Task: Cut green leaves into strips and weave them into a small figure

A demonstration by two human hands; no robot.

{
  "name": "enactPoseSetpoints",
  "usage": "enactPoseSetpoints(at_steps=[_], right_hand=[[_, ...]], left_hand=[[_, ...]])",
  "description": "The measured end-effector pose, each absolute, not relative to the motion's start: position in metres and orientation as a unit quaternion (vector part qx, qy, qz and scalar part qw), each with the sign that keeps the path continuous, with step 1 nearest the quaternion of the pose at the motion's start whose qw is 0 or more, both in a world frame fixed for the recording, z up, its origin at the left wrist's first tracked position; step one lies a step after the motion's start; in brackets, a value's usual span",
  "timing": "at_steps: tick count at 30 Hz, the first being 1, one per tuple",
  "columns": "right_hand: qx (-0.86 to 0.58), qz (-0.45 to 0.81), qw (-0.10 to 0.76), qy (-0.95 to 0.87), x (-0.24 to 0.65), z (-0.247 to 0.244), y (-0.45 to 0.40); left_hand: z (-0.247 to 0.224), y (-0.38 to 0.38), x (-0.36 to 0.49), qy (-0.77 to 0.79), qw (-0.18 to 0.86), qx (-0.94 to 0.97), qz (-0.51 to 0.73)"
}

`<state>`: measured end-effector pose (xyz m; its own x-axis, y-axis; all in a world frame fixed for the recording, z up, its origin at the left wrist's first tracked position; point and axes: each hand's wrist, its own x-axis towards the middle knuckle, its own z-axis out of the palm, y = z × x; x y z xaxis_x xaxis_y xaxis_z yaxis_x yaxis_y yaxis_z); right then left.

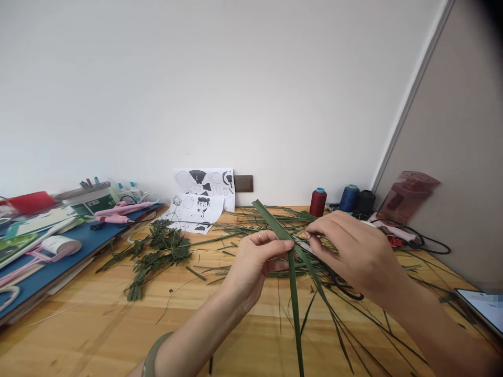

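Observation:
My left hand (251, 264) pinches long green leaf strips (272, 220) between thumb and fingers, a little above the wooden table. One wide strip runs up and to the left. Below the thumb, two ends hang apart toward the front. Close to the right of that pinch, my right hand (351, 254) has its thumb and forefinger closed together. What lies between those fingertips is too thin to make out. Scissors with black handles (349, 291) show below the right hand, their blades partly hidden by it.
Cut leaf strips litter the table (243, 324), with woven leaf pieces (163, 246) at left. Thread spools (318, 202) and a pink bottle (406, 196) stand at the back right. Printed sheets (204, 201) lean on the wall. A blue mat (94, 235) carries tools; a tablet (483, 309) lies right.

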<state>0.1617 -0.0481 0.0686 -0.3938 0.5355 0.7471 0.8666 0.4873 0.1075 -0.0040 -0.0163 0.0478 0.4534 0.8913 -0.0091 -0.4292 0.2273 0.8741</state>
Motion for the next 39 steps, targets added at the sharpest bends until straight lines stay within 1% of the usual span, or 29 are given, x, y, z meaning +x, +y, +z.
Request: enactPoseSetpoints(at_steps=[2, 4, 7, 10, 13, 16, 20, 24, 27, 30, 33, 39], right_hand=[[-0.464, -0.196, 0.358, -0.786, 0.1629, 0.0688, -0.0466], [-0.501, -0.103, 0.376, -0.773, 0.1644, 0.0707, -0.0452], [-0.522, 0.051, 0.372, -0.766, 0.1676, 0.0743, -0.0443], [-0.515, 0.177, 0.379, -0.748, 0.1695, 0.0761, -0.0444], [-0.497, 0.263, 0.407, -0.72, 0.1682, 0.0758, -0.0447], [-0.486, 0.309, 0.427, -0.697, 0.165, 0.0754, -0.0453], [-0.494, 0.307, 0.449, -0.678, 0.1622, 0.0756, -0.046], [-0.51, 0.33, 0.443, -0.659, 0.1634, 0.0761, -0.0446], [-0.5, 0.362, 0.389, -0.683, 0.1641, 0.0764, -0.044], [-0.491, 0.362, 0.337, -0.717, 0.1631, 0.0769, -0.0454], [-0.502, 0.307, 0.324, -0.741, 0.1627, 0.0771, -0.0463], [-0.474, 0.08, 0.354, -0.802, 0.165, 0.0728, -0.0408]], left_hand=[[0.0475, -0.0166, -0.0039, 0.27, 0.732, 0.431, 0.454], [0.0475, -0.0169, -0.0039, 0.269, 0.726, 0.436, 0.459], [0.0476, -0.0177, -0.0039, 0.264, 0.713, 0.452, 0.467], [0.0476, -0.0186, -0.0044, 0.263, 0.701, 0.47, 0.467], [0.0479, -0.0195, -0.0049, 0.267, 0.697, 0.482, 0.459], [0.0488, -0.0205, -0.0046, 0.273, 0.696, 0.484, 0.455], [0.0499, -0.0212, -0.004, 0.273, 0.697, 0.483, 0.455], [0.0502, -0.0196, -0.0046, 0.282, 0.691, 0.473, 0.469], [0.049, -0.0173, -0.005, 0.295, 0.675, 0.461, 0.495], [0.0475, -0.0162, -0.005, 0.295, 0.674, 0.437, 0.517], [0.0487, -0.0172, -0.0048, 0.287, 0.69, 0.429, 0.508], [0.0532, -0.0189, -0.0049, 0.283, 0.723, 0.452, 0.44]])
